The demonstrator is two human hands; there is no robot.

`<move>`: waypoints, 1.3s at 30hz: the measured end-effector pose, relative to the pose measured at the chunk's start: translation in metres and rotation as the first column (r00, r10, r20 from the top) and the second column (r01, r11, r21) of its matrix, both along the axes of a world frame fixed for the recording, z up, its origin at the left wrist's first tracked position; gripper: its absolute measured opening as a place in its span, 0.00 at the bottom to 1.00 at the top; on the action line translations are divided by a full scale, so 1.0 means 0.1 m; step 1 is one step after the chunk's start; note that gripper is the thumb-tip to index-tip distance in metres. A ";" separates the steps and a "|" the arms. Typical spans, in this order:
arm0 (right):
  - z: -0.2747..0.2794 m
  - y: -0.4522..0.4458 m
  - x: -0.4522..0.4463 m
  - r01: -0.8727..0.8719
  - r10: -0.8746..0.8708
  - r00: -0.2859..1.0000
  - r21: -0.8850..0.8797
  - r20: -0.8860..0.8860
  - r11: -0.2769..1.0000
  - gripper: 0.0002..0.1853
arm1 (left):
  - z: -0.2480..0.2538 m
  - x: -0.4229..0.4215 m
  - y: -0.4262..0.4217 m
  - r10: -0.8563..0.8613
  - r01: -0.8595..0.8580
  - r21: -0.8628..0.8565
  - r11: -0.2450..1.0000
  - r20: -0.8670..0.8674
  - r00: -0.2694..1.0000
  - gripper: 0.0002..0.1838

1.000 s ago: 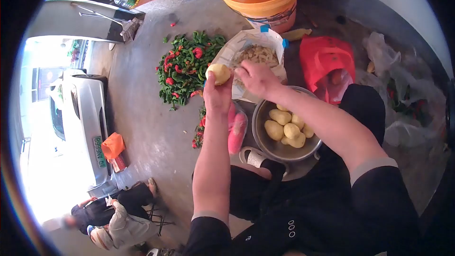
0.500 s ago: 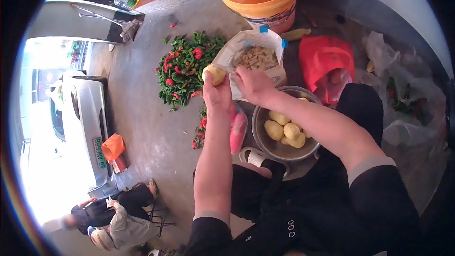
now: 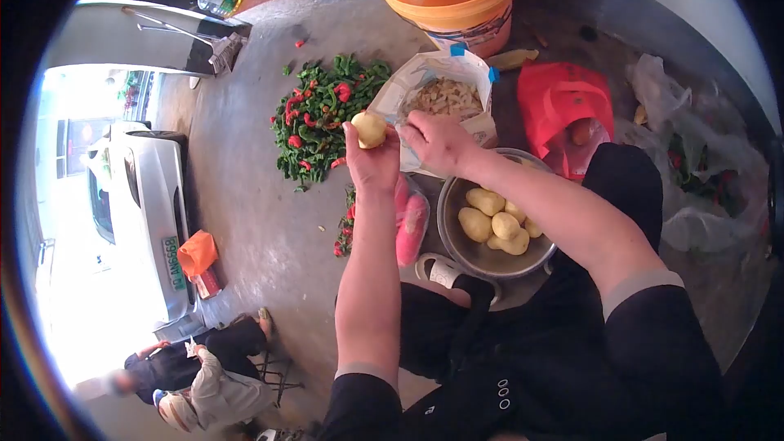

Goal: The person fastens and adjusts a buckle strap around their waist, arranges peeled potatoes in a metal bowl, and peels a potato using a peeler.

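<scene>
A pale peeled potato (image 3: 370, 130) rests in the fingers of my left hand (image 3: 376, 167), its rounded end showing. Close beside it, my right hand (image 3: 442, 144) is closed; whatever its fingers hold is too small and hidden to make out. Just beyond both hands stands an open paper bag (image 3: 392, 100) with a heap of peelings (image 3: 446, 100) inside. Beneath my right forearm sits a metal bowl (image 3: 457, 255) holding several peeled potatoes (image 3: 487, 201).
Green and red peppers (image 3: 327, 118) lie piled on the floor to the left. An orange bucket (image 3: 449, 12) stands at the back. Right of the paper bag is a red bag (image 3: 559, 86), with clear plastic bags (image 3: 686, 122) farther right. Two people sit at the lower left near a car (image 3: 151, 212).
The potato has turned in my left hand, from lying sideways to showing a rounded end. My right hand remains close to it, with little movement.
</scene>
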State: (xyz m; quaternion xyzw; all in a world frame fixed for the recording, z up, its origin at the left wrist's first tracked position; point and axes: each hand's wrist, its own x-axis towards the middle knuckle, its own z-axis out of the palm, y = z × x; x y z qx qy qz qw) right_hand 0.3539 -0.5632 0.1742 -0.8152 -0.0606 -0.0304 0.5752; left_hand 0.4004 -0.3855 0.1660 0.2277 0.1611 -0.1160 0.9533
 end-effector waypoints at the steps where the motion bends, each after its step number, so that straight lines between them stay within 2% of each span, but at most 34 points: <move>1: 0.00 0.02 0.00 0.013 -0.013 1.000 -0.010 0.011 1.000 0.19 | 0.03 -0.01 -0.03 -0.015 0.015 0.024 1.000 -0.002 1.000 0.21; 3: -0.03 0.06 0.00 0.034 -0.033 0.999 -0.032 0.033 0.999 0.18 | 0.07 -0.04 -0.10 -0.040 0.041 0.071 0.997 -0.007 0.999 0.19; 6: -0.14 0.00 0.11 0.091 -0.099 0.993 -0.115 -0.062 0.989 0.17 | 0.02 -0.02 0.05 -0.242 0.240 0.037 0.970 0.079 0.967 0.19; 9: -0.13 -0.11 0.13 0.119 -0.124 0.988 -0.058 -0.093 0.991 0.17 | 0.06 -0.07 0.02 -0.236 0.234 0.057 0.971 0.030 0.971 0.19; 12: 0.07 -0.09 0.04 0.005 -0.007 0.999 -0.040 -0.033 0.999 0.18 | 0.13 -0.10 -0.08 -0.119 0.123 0.154 0.980 -0.036 0.992 0.20; 15: 0.11 -0.07 0.02 0.003 -0.005 1.000 -0.109 -0.025 0.994 0.19 | 0.18 -0.10 -0.16 -0.137 0.135 0.236 0.962 -0.008 0.990 0.21; 18: -0.17 -0.10 0.18 0.137 -0.145 0.989 -0.172 -0.033 0.976 0.18 | 0.06 -0.06 -0.03 -0.277 0.260 0.213 0.942 0.054 0.959 0.22; 20: -0.19 -0.18 0.19 0.145 -0.154 0.987 -0.137 -0.052 0.980 0.18 | 0.07 -0.08 -0.03 -0.251 0.241 0.169 0.956 0.036 0.967 0.23; 24: -0.03 -0.10 0.10 0.045 -0.044 0.999 -0.063 0.015 0.997 0.18 | 0.17 -0.10 -0.04 -0.187 0.189 0.030 0.982 -0.056 0.981 0.24; 27: 0.08 -0.05 0.02 -0.004 0.006 1.000 -0.074 0.023 0.997 0.18 | 0.24 -0.12 -0.15 -0.103 0.111 0.065 0.992 -0.108 0.989 0.24; 30: -0.21 -0.07 0.16 0.132 -0.146 0.987 -0.188 -0.064 0.973 0.16 | 0.06 -0.08 0.01 -0.290 0.294 0.109 0.950 -0.052 0.956 0.25; 33: -0.35 -0.36 0.19 0.149 -0.223 0.966 -0.429 -0.128 0.891 0.12 | 0.04 -0.14 -0.01 -0.242 0.256 0.324 0.911 -0.081 0.967 0.23; 36: -0.31 -0.57 0.20 -0.162 -0.162 0.912 -0.696 -0.376 0.700 0.18 | 0.09 -0.13 0.03 -0.123 0.202 0.406 0.891 -0.213 0.969 0.21; 37: -0.28 -0.61 0.16 -0.141 -0.188 0.913 -0.711 -0.363 0.689 0.22 | 0.15 -0.15 0.04 -0.107 0.182 0.426 0.886 -0.193 0.975 0.21; 39: -0.16 -0.65 0.16 -0.190 -0.092 0.941 -0.733 -0.326 0.653 0.17 | 0.30 -0.20 0.08 -0.120 0.184 0.494 0.850 -0.159 0.980 0.21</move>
